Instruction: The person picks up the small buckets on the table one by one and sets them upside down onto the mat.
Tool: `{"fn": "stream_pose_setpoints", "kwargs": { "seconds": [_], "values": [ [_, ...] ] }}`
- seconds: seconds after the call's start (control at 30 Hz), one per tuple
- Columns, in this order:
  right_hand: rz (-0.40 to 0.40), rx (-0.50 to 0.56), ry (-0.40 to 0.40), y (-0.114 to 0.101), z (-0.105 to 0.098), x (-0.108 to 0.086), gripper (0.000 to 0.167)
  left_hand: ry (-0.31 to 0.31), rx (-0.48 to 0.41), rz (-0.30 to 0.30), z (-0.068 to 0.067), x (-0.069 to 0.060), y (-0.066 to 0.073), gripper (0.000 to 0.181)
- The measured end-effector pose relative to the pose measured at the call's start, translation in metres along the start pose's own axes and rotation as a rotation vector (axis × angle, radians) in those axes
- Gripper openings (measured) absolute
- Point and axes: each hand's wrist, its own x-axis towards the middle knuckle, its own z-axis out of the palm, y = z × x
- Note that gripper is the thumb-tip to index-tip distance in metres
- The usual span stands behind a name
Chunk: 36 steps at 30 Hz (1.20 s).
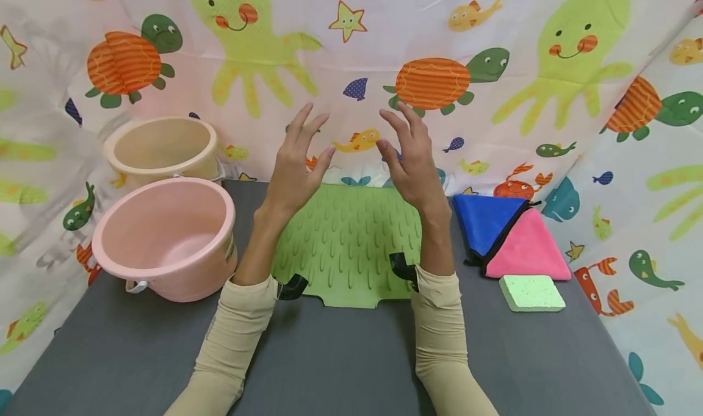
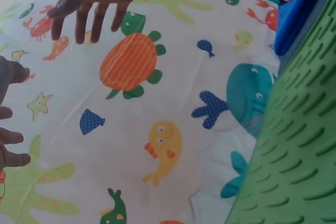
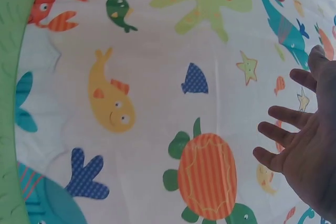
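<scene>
Both hands are raised above a green washboard-like mat [image 1: 343, 245] with rows of raised ridges, lying on the grey table. The left hand [image 1: 296, 163] hovers over the mat's far left part, fingers spread and slightly bent, holding nothing. Opposite it, the right hand [image 1: 409, 160] is held up over the far right part, its fingers likewise apart and free of any object. A gap separates the two hands. In the right wrist view, the right hand [image 3: 310, 140] shows loose, spread fingers, with fingertips of the left hand at the top edge.
A pink bucket [image 1: 165, 239] stands at the left, with a cream bucket [image 1: 162, 144] behind it. On the right lie a folded blue and pink cloth pouch [image 1: 524, 245] with a black zip and a pale green sponge [image 1: 531, 294]. A sea-animal printed curtain [image 1: 340, 62] hangs behind.
</scene>
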Motion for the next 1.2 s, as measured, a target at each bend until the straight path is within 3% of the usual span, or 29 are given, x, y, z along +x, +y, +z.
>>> {"fn": "stream_pose_setpoints", "kwargs": {
  "seconds": [0.23, 0.47, 0.67, 0.77, 0.97, 1.2],
  "values": [
    [-0.098, 0.016, 0.083, -0.010, 0.017, 0.013, 0.057, 0.063, -0.021, 0.058, -0.014, -0.006, 0.012, 0.048],
    [-0.169, -0.016, 0.050, -0.033, 0.017, 0.016, 0.045, 0.104, 0.001, 0.107, -0.039, -0.007, 0.036, 0.047],
    [-0.194, 0.006, 0.016, -0.049, 0.024, 0.015, 0.043, 0.097, 0.113, 0.086, -0.068, -0.007, 0.051, 0.043],
    [-0.227, 0.015, -0.017, -0.057, 0.029, 0.015, 0.043, 0.053, 0.168, 0.006, -0.088, -0.012, 0.057, 0.043],
    [-0.292, 0.054, -0.060, -0.075, 0.038, 0.016, 0.044, -0.151, 0.291, -0.263, -0.129, -0.022, 0.063, 0.048],
    [-0.354, 0.075, -0.153, -0.096, 0.057, 0.014, 0.044, -0.270, 0.382, -0.485, -0.172, -0.043, 0.061, 0.051]
  ]
}}
